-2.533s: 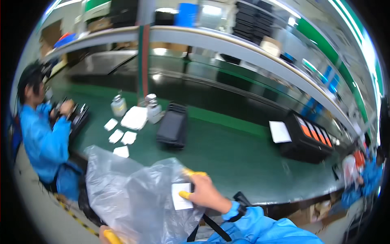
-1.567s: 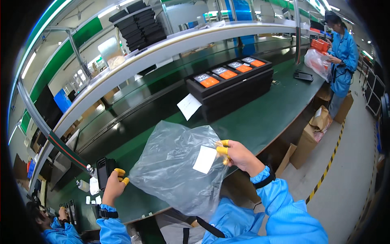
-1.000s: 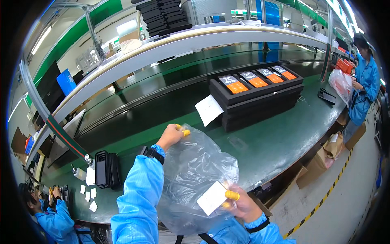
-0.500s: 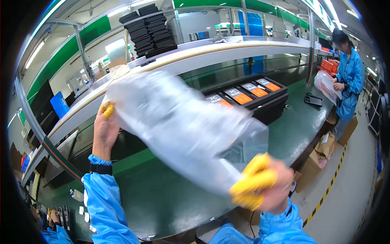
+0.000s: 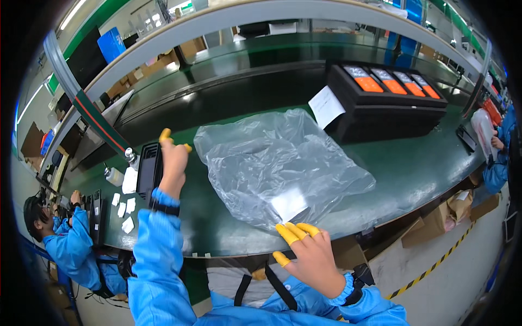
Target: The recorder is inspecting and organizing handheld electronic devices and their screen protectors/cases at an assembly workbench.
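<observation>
A large clear plastic bag (image 5: pixel 277 163) with a white label lies spread flat on the green workbench (image 5: pixel 402 168). My right hand (image 5: pixel 307 255), yellow finger cots on its fingertips, hovers at the bench's near edge just below the bag, fingers apart and holding nothing. My left hand (image 5: pixel 174 157), also in finger cots, is raised left of the bag, over a stack of black trays (image 5: pixel 148 171); its fingers are spread and empty.
A long black tray stack with orange-screened devices (image 5: pixel 389 92) stands behind the bag, a white paper sheet (image 5: pixel 326 106) leaning on it. Small bottles and white slips (image 5: pixel 122 185) lie at the left. A seated person in blue (image 5: pixel 65 244) works far left, another (image 5: pixel 497 146) at the right edge.
The bag was held stretched in the air between both hands; now it lies flat on the bench and both hands have let go of it.
</observation>
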Demonstrator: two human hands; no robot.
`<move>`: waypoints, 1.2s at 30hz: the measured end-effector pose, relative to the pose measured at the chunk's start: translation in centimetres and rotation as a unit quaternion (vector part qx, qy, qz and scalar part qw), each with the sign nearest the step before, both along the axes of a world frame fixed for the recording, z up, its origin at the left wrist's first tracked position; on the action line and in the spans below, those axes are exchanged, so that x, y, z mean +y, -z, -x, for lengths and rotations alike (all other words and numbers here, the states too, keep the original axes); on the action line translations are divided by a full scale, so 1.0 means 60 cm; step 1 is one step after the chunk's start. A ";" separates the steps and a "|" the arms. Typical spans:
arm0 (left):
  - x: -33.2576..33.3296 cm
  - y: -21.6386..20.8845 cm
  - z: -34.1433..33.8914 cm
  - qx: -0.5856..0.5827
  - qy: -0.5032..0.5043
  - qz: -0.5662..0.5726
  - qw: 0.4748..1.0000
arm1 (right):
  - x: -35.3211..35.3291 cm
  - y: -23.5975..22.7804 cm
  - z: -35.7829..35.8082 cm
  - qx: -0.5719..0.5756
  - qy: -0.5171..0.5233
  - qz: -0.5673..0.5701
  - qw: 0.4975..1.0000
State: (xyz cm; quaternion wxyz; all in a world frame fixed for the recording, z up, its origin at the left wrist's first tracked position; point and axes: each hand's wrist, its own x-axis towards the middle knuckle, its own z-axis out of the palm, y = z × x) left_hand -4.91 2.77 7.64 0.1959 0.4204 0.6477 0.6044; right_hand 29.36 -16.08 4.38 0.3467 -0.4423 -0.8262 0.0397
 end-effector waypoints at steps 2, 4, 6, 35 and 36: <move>-0.091 -0.018 -0.046 0.071 0.017 -0.111 0.991 | -0.006 0.024 -0.008 0.005 0.001 0.040 0.999; -0.199 -0.028 -0.078 0.210 0.108 -0.117 0.965 | -0.005 0.024 -0.004 0.025 -0.027 0.079 0.996; -0.278 -0.025 -0.143 0.353 0.191 -0.073 0.913 | -0.001 0.026 0.004 -0.019 -0.037 0.097 0.994; -0.258 0.067 -0.151 0.487 0.233 -0.160 0.826 | 0.270 -0.019 0.114 -0.263 -0.053 -0.049 0.962; -0.268 0.070 -0.133 0.487 0.235 -0.160 0.826 | 0.286 -0.011 0.117 -0.263 -0.052 -0.048 0.962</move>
